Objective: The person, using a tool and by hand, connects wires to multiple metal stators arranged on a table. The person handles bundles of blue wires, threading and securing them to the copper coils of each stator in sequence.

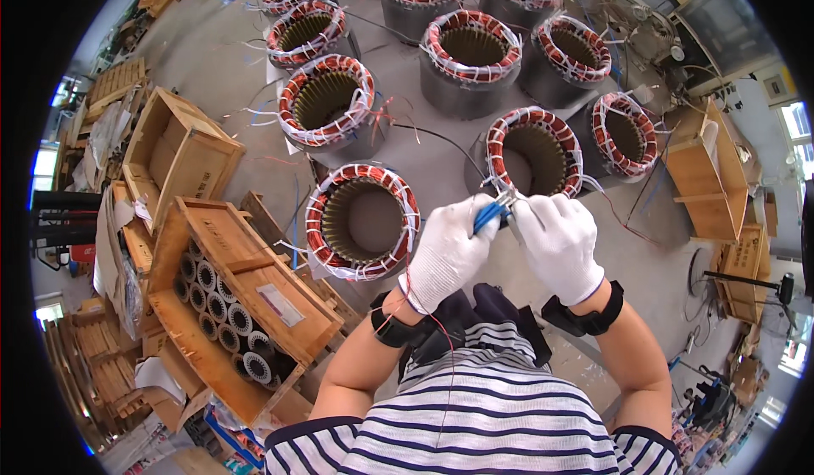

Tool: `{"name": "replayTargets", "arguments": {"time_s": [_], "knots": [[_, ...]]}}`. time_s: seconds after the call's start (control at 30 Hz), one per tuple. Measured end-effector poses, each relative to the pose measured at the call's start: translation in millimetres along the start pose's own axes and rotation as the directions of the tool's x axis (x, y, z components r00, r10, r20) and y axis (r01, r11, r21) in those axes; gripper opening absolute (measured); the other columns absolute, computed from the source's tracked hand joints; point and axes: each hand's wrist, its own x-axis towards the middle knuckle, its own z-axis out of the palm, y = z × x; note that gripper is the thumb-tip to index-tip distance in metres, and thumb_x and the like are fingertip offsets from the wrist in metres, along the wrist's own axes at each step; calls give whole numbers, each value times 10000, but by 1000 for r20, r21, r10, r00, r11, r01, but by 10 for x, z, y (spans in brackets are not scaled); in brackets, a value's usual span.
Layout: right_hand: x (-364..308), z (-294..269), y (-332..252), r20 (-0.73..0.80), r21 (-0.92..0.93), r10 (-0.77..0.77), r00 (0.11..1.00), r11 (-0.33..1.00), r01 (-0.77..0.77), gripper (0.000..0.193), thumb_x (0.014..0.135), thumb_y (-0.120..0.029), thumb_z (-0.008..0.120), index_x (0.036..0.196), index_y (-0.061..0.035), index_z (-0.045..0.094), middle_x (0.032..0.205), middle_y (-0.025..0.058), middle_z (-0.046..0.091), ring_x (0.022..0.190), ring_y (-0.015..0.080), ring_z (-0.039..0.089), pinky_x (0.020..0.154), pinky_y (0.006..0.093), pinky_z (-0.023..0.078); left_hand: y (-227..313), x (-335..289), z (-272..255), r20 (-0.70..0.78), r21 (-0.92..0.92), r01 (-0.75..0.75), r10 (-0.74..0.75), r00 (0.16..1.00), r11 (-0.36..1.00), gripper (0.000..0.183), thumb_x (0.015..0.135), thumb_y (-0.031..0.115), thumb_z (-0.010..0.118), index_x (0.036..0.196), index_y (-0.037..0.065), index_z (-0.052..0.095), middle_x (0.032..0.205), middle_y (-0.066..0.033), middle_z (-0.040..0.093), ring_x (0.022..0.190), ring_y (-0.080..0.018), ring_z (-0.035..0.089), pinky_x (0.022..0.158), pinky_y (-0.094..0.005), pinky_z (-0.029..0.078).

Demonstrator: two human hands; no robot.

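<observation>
In front of me, my left hand point(454, 242), in a white knit glove, is closed around blue-handled pliers point(490, 216). The plier jaws point up toward the near rim of a motor stator point(498, 149) wound with red-brown copper coils and laced with white cord. My right hand point(560, 242), gloved too, is closed with its fingertips pinched beside the jaws. What lies between those fingertips is mostly hidden, next to the stator's wire leads. A second stator point(315, 221) stands left of my left hand. A thin red wire point(445, 331) hangs across my left wrist and shirt.
Several more wound stators point(469, 85) stand in rows ahead, with loose leads sticking out. At left, an open wooden crate point(254, 255) holds slotted metal cores point(240, 319); another crate point(199, 149) is behind it. A wooden box point(704, 166) stands at right. A black cable point(441, 138) arcs between stators.
</observation>
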Motion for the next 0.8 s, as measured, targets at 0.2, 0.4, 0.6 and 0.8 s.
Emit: {"name": "replayTargets", "arguments": {"time_s": [0.2,0.4,0.6,0.8], "knots": [[-219,193,-93,438,763,625,646,122,-635,151,866,-169,612,842,-21,628,638,40,576,553,136,531,493,241,392,-108,-8,93,17,39,-74,73,997,997,142,840,53,556,966,9,607,761,-184,608,679,-332,604,646,-331,477],[-364,179,-186,721,690,509,470,-469,-551,206,920,-199,573,978,-10,633,749,18,627,608,55,539,531,180,399,-188,-89,170,-53,112,-154,160,986,982,200,791,64,583,991,60,596,832,-175,624,763,-374,609,658,-421,485],[-621,85,-254,674,672,609,418,-270,-690,222,924,-181,554,1070,-28,619,811,16,636,670,63,563,591,204,428,-196,-264,85,-174,67,-120,130,976,991,297,770,-16,576,1056,57,598,890,-180,640,797,-360,626,690,-403,495],[-859,-116,-455,592,673,640,490,-60,-737,151,865,-95,598,979,1,623,808,43,626,673,108,579,618,229,442,-380,-744,54,-249,218,-374,422,871,901,230,842,-75,537,1055,-17,602,945,-159,658,877,-287,658,797,-301,502]]}}
